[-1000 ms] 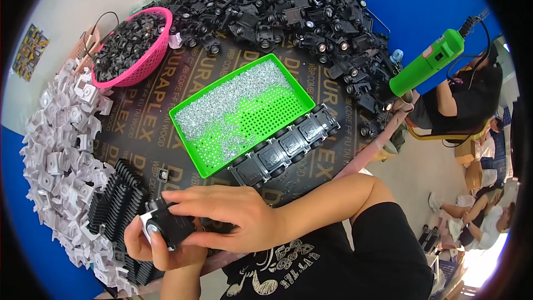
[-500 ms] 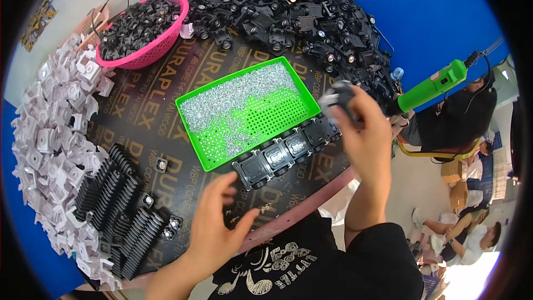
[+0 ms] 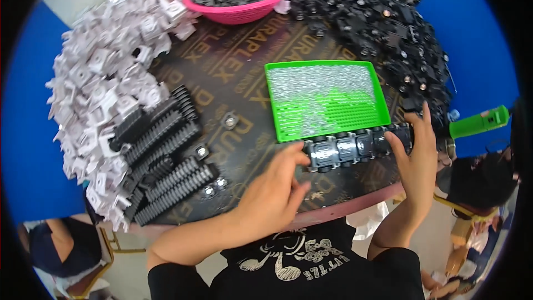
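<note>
A row of several black toy car chassis [image 3: 348, 150] with wheels lies along the near side of a green perforated tray [image 3: 327, 133]. Small silver screws [image 3: 316, 86] cover much of that tray. At the row's left end is my left hand [image 3: 272, 189], its fingertips by the first chassis and its thumb held apart, with nothing between them. My right hand [image 3: 416, 158] has thumb and fingers about the chassis at the right end, which they partly cover.
White plastic parts [image 3: 125, 61] are heaped at left, beside stacked black ribbed parts [image 3: 172, 139] and a few small lamp-like pieces [image 3: 202, 151]. A pink basket [image 3: 239, 14] of black parts stands at the back, a pile of black chassis [image 3: 388, 28] at right. There hangs a green electric screwdriver [image 3: 477, 124].
My right hand has brought the dark piece it carried down to the row's right end. My left hand has come closer to the row's left end. The view has swung left.
</note>
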Tool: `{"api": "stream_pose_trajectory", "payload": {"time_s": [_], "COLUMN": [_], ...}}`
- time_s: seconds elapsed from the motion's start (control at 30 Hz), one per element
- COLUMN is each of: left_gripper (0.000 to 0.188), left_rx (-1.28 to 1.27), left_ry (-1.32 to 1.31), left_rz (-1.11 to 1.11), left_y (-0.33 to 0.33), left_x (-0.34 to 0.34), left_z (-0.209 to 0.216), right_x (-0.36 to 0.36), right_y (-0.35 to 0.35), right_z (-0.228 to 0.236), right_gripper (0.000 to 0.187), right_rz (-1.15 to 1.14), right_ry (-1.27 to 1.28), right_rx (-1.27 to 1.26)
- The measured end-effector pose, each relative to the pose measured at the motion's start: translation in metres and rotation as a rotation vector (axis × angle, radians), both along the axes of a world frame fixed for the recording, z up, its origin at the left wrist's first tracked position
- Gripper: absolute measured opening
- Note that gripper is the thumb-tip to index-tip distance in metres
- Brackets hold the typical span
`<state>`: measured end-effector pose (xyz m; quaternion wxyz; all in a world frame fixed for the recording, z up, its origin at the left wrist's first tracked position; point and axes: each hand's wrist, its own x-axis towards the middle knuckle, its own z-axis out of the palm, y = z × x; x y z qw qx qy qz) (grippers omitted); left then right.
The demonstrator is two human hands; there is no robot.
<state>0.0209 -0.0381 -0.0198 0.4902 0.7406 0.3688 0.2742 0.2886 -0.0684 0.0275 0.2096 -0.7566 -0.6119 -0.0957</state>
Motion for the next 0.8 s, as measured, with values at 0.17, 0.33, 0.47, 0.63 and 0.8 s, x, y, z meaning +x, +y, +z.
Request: {"api": "stream_pose_trajectory", "payload": {"time_s": [0.17, 0.33, 0.47, 0.63, 0.8], "left_gripper": [0.021, 0.018, 0.026, 0.029, 0.046], "left_rx": [0.468, 0.54, 0.522, 0.744, 0.232], "left_ry": [-0.224, -0.376, -0.361, 0.553, 1.513], "left_rz": [0.656, 0.96, 0.985, 0.608, 0.436], "left_y": [0.055, 0.083, 0.083, 0.111, 0.182], "left_x": [-0.061, -0.115, -0.124, -0.136, -0.125], "left_z": [0.01, 0.027, 0.033, 0.06, 0.075], "right_x": [-0.113, -0.173, -0.183, -0.153, -0.132], "right_y": [0.072, 0.128, 0.128, 0.098, 0.083], "right_z": [0.001, -0.053, -0.051, -0.018, -0.018], "right_gripper": [0.038, 0.031, 0.02, 0.026, 0.033], "right_rz": [0.939, 1.091, 1.101, 1.087, 0.897], "right_ry": [0.06, -0.055, -0.095, 0.471, 0.911], "right_rx": [-0.162, -0.288, -0.393, -0.26, -0.177]}}
